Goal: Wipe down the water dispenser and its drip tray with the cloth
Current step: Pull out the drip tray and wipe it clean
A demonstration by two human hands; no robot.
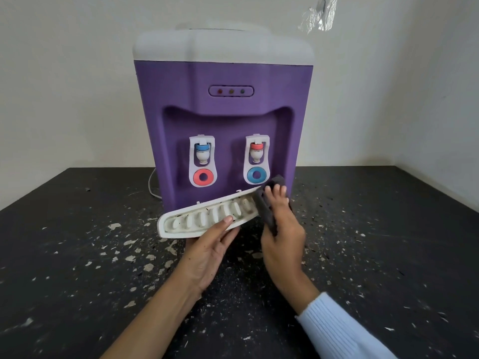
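Note:
A purple water dispenser [223, 120] with a white top and two taps stands at the back of a dark table. The white slotted drip tray [197, 218] is off the dispenser and tilted, its left end lower. My left hand [207, 252] holds it from below, thumb on its front rim. My right hand [281, 229] grips a dark grey cloth [267, 200] and presses it on the tray's right end, close to the dispenser's lower right corner. Dark specks lie in the tray's slots.
The black table [77, 255] is spattered with pale flecks and crumbs. A white power cord [151, 185] runs behind the dispenser's left side. Plain walls meet in a corner at the right, with crinkled tape [318, 16] stuck high up.

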